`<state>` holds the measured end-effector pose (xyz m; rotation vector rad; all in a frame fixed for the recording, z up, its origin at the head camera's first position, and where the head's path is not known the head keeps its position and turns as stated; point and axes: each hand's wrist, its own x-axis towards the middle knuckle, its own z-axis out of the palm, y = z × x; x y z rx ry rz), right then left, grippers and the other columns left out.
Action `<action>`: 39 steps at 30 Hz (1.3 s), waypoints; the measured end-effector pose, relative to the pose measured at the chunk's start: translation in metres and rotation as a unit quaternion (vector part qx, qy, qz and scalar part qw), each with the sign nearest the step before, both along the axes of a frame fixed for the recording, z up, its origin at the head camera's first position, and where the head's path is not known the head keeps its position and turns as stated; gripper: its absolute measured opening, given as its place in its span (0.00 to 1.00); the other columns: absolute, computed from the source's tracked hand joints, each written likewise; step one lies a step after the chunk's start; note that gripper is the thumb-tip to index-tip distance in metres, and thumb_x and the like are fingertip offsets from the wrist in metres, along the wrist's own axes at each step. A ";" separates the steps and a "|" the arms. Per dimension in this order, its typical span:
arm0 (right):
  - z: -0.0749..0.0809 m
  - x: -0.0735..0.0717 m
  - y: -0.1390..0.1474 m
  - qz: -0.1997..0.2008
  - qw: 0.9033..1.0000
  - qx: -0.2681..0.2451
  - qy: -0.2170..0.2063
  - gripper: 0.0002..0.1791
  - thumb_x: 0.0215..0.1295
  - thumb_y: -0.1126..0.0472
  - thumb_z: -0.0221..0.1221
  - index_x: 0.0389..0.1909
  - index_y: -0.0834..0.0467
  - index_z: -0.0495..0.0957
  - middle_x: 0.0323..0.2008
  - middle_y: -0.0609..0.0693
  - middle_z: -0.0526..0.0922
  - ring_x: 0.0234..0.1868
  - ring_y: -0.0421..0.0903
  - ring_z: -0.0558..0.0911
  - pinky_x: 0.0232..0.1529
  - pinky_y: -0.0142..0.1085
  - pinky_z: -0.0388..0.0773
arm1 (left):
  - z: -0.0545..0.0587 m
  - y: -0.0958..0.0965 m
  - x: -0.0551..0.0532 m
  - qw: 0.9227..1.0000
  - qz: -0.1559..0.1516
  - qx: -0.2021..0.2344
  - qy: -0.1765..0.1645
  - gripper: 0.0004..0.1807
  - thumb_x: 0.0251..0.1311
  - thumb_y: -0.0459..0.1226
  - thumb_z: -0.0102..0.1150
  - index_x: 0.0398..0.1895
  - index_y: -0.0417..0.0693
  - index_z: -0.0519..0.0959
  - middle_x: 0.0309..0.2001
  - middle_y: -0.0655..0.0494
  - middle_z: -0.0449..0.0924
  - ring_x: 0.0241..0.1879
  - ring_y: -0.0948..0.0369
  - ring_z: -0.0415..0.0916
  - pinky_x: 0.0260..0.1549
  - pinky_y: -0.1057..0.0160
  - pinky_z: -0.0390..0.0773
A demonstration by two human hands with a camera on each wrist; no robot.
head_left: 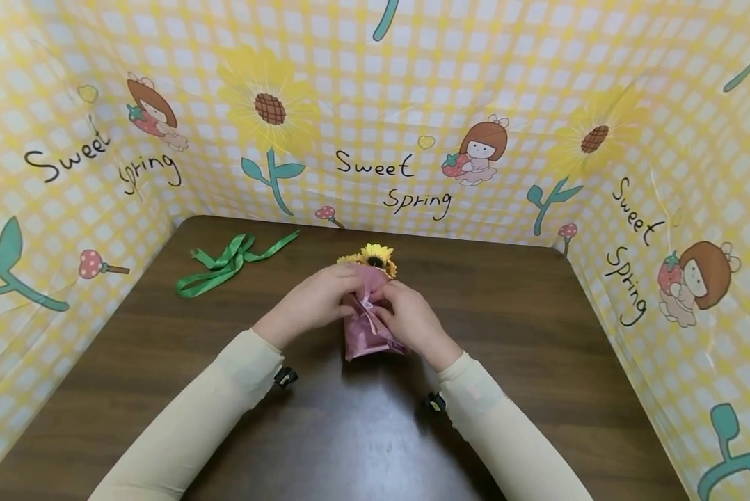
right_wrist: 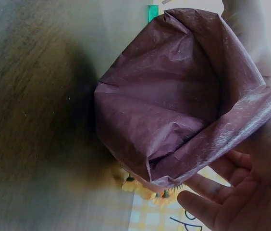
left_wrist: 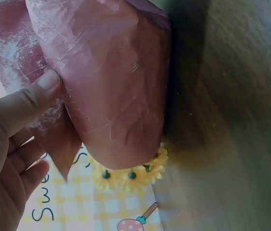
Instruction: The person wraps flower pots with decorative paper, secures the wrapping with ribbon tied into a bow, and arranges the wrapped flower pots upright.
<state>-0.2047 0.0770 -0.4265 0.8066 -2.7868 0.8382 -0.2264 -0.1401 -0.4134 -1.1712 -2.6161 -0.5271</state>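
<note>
A small bunch of yellow artificial-looking sunflowers [head_left: 376,255] lies on the table, wrapped in mauve-pink wrapping paper [head_left: 364,339]. From the left side, my left hand [head_left: 317,298] pinches a free flap of the paper; its thumb [left_wrist: 49,79] presses on the flap in the left wrist view. My right hand [head_left: 412,319] grips the paper's overlapping edge near the middle of the bundle. The right wrist view looks into the paper's open, creased lower end [right_wrist: 164,91]. Stems are hidden inside the wrap, and the flower heads [left_wrist: 130,174] stick out at the far end.
A loose green ribbon [head_left: 227,263] lies in loops at the table's back left. The dark wooden table [head_left: 513,334] is bordered at the back and sides by a yellow checked cloth [head_left: 375,90]. A dark wrist device [head_left: 285,377] is strapped at each cuff.
</note>
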 end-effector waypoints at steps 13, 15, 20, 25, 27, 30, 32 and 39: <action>-0.003 -0.002 0.001 -0.019 1.000 -0.011 -0.017 0.06 0.66 0.57 0.69 0.41 0.53 0.86 0.43 0.46 0.85 0.44 0.45 0.83 0.48 0.41 0.80 | -0.011 -0.010 0.007 0.996 -0.082 -0.009 0.025 0.08 0.60 0.31 0.72 0.38 0.53 0.86 0.40 0.61 0.82 0.43 0.65 0.78 0.46 0.62 0.81; -0.004 -0.002 0.003 -0.012 0.999 -0.023 -0.024 0.07 0.66 0.57 0.69 0.42 0.53 0.87 0.44 0.47 0.86 0.46 0.46 0.84 0.51 0.41 0.80 | -0.012 -0.010 0.007 0.996 -0.088 -0.009 0.026 0.08 0.60 0.31 0.72 0.37 0.53 0.85 0.39 0.62 0.82 0.43 0.65 0.79 0.46 0.63 0.81; -0.005 -0.004 0.014 0.032 0.996 -0.059 -0.066 0.12 0.68 0.59 0.67 0.51 0.54 0.87 0.58 0.51 0.85 0.61 0.48 0.82 0.63 0.44 0.76 | -0.010 -0.008 0.004 0.995 -0.097 -0.026 0.023 0.07 0.60 0.32 0.72 0.32 0.54 0.84 0.35 0.63 0.81 0.41 0.65 0.77 0.45 0.63 0.80; -0.002 0.005 0.032 0.052 0.997 -0.020 -0.059 0.14 0.70 0.62 0.63 0.55 0.55 0.86 0.56 0.51 0.86 0.54 0.47 0.84 0.58 0.44 0.79 | -0.005 -0.003 0.006 0.994 -0.094 -0.047 -0.001 0.07 0.61 0.31 0.70 0.33 0.54 0.83 0.35 0.63 0.78 0.38 0.65 0.75 0.42 0.63 0.79; 0.002 0.016 0.038 0.042 0.998 0.018 -0.051 0.14 0.70 0.64 0.61 0.54 0.55 0.86 0.49 0.50 0.88 0.44 0.44 0.84 0.49 0.41 0.81 | -0.003 -0.001 0.008 0.995 -0.086 -0.057 -0.014 0.08 0.62 0.31 0.69 0.33 0.55 0.83 0.35 0.63 0.77 0.36 0.66 0.74 0.40 0.63 0.80; 0.008 0.034 0.043 0.039 0.994 0.097 -0.038 0.13 0.67 0.66 0.59 0.50 0.55 0.84 0.34 0.47 0.86 0.30 0.42 0.78 0.34 0.39 0.77 | 0.000 0.002 0.012 0.995 -0.067 -0.076 -0.013 0.08 0.62 0.33 0.70 0.35 0.56 0.82 0.36 0.64 0.77 0.36 0.66 0.75 0.40 0.63 0.80; 0.009 0.045 0.042 0.041 0.989 0.144 0.004 0.09 0.65 0.65 0.61 0.45 0.56 0.81 0.27 0.47 0.83 0.26 0.43 0.79 0.29 0.41 0.78 | 0.002 0.004 0.013 0.995 -0.056 -0.085 -0.003 0.07 0.61 0.34 0.71 0.37 0.57 0.84 0.38 0.63 0.80 0.38 0.65 0.77 0.43 0.61 0.81; -0.006 0.063 0.033 -0.062 0.947 0.223 0.222 0.11 0.54 0.68 0.67 0.21 0.56 0.73 0.14 0.51 0.78 0.14 0.51 0.77 0.14 0.45 0.74 | 0.002 0.012 0.016 0.994 -0.039 -0.102 0.029 0.16 0.62 0.34 0.69 0.51 0.59 0.88 0.56 0.62 0.83 0.55 0.62 0.82 0.55 0.57 0.81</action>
